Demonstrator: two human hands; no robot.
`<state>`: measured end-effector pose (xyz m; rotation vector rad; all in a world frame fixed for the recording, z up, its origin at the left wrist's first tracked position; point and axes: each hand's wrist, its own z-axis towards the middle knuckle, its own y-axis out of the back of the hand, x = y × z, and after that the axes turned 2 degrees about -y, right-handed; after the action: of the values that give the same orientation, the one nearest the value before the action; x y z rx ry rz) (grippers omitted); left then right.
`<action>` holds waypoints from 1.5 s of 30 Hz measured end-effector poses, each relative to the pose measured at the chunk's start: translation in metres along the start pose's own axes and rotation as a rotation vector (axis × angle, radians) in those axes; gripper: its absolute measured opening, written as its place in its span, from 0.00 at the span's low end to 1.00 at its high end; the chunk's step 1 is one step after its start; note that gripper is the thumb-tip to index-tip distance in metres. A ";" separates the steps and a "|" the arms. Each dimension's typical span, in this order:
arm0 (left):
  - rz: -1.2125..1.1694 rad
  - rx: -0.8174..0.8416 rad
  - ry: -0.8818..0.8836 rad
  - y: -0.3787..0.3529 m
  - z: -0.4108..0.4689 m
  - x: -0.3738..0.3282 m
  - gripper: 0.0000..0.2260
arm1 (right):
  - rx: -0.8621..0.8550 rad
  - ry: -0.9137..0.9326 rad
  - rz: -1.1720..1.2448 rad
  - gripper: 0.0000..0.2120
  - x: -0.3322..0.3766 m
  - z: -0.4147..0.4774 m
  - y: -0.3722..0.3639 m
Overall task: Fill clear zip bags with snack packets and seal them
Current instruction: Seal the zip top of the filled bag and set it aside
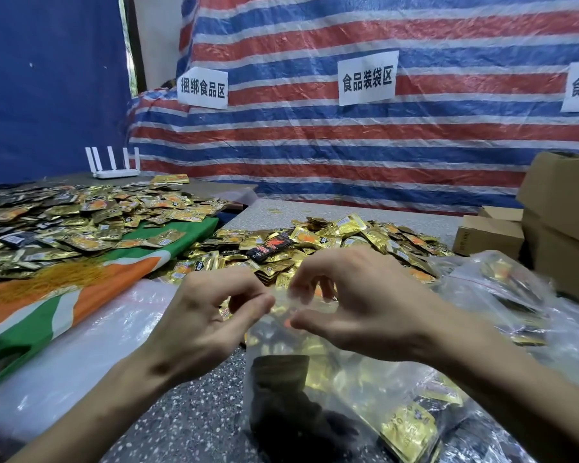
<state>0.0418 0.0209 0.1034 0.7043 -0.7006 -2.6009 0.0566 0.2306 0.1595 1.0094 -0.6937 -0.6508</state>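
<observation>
At far left we find a white router (112, 163) with flat upright antennas. In front of it a loose heap of packets (64, 222), crinkled squares of gold and dark foil, spreads over a green, orange and white cloth (30, 329). Just right of the cloth lies slack, glossy clear plastic (81, 345), wrinkled and catching the light. Beside it the counter (198, 412) shows bare as a narrow strip of grey stone speckled white, running in from the near edge.

The left hand (211, 319) and right hand (368, 305) sit close together with fingers curled. Each pinches the top edge of the clear zip bag (331, 389) between thumb and fingertips, though the mouth itself is blurred. The bag runs from them towards the near edge, thin and creased, and holds gold and dark-brown snack packets (408, 429).

Beyond the hands a second heap (331, 238) of gold foil lies on the counter. Open grey surface stretches behind it up to the red, blue and white striped tarpaulin (348, 138). To the right, filled bags (502, 282) crowd the near side, and plain brown cardboard boxes (555, 202) stack squarely at the far right edge.
</observation>
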 end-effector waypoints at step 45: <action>-0.037 -0.002 -0.055 -0.014 0.006 -0.007 0.08 | -0.167 0.113 -0.002 0.02 -0.025 -0.018 -0.006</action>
<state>0.0409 0.0379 0.1031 0.6531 -0.7077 -2.6637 0.0541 0.2566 0.1419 0.8849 -0.5304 -0.6382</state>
